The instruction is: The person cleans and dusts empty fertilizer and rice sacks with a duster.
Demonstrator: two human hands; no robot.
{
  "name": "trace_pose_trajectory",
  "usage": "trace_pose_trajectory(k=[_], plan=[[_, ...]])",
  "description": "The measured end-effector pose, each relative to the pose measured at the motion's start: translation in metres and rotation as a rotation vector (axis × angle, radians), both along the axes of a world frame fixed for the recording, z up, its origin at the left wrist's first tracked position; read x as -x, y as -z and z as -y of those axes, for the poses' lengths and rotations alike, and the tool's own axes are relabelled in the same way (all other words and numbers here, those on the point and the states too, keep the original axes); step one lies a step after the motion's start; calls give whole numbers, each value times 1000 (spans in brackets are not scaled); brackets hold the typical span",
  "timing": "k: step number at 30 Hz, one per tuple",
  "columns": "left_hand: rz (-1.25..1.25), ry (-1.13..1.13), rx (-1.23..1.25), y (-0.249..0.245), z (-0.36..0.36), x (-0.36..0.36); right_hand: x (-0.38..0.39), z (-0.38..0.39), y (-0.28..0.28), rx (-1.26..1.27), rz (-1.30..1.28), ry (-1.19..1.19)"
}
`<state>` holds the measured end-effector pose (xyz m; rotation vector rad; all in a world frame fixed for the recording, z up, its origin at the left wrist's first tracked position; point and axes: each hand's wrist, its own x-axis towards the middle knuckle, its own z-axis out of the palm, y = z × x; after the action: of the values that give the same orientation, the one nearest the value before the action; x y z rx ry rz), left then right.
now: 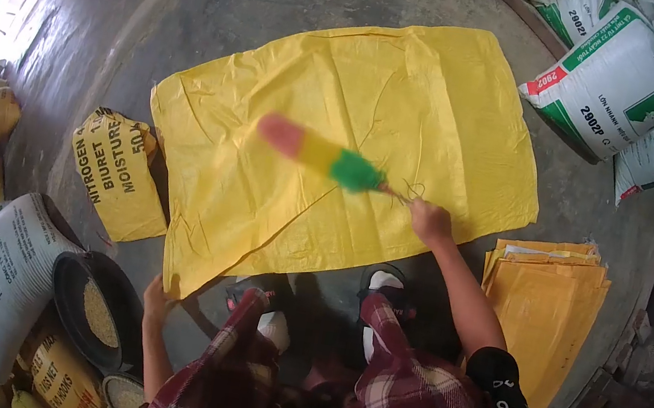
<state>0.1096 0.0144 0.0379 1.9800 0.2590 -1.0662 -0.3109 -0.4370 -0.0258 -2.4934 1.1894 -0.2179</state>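
A large yellow woven sack (411, 114) lies spread flat on the floor in front of my feet, creased in places. My right hand (432, 224) is closed round the thin handle of a duster (314, 153) with a red, yellow and green head. The duster's head overlaps the middle of the sack and is smeared by motion. At the lower left, my left hand (157, 299) grips the near left corner of the yellow sack, its fingers partly hidden by the cloth.
A folded printed yellow sack (120, 174) lies left of the big one. Stacked orange-yellow sacks (541, 318) lie at right. Full white feed bags (614, 88) stand at upper right. A black basin of grain (62, 289) and a white sack (13, 272) are at lower left.
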Motion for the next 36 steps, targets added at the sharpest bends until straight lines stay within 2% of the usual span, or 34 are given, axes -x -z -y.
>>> trace_pose_trajectory(k=[2,3,5,7,9,11,12,13,15,18,20,22,24,25,26,27,28,29,32,33,35,36], plan=[[-122,-83,312,43,-4,-27,5,-11,1,-22,-27,-14],[-118,-86,312,53,3,-31,7,-13,2,-43,-53,-22],[238,215,-89,65,23,-43,7,-14,-6,-69,-74,-20],[305,216,-171,65,44,-50,13,-8,-7,-90,-99,-14],[368,211,-248,64,54,-49,29,14,6,-78,-156,169],[412,76,-61,57,49,-50,71,46,42,53,-77,417],[434,8,34,56,45,-52,99,66,48,-4,-55,569],[443,32,63,63,32,-61,122,88,50,-62,-29,719],[463,11,95,51,30,-54,147,119,29,-132,-179,1028],[454,-46,166,37,25,-44,155,138,-4,-152,-155,1159],[454,-12,102,32,20,-39,136,140,-26,-59,-30,1061],[425,1,111,34,21,-32,95,123,-31,11,-17,1025],[412,57,83,19,28,-16,40,96,-22,206,196,839],[461,116,24,0,43,-4,9,76,-18,89,358,702],[454,157,35,2,42,-3,-23,51,-16,-26,515,567],[479,131,100,-6,53,4,-60,21,-35,-258,422,523],[459,130,57,-1,50,-1,-90,-2,-29,-315,439,301],[431,87,79,-4,56,1,-126,-32,-73,-401,350,177],[393,71,68,3,53,-4,-184,-91,-92,-492,-23,-290],[385,97,34,6,50,-7,-195,-96,-65,-490,-19,-287],[333,38,110,7,48,-2,-214,-98,4,-306,-237,-495],[273,-23,174,6,44,1,-216,-82,5,-360,-225,-365]])
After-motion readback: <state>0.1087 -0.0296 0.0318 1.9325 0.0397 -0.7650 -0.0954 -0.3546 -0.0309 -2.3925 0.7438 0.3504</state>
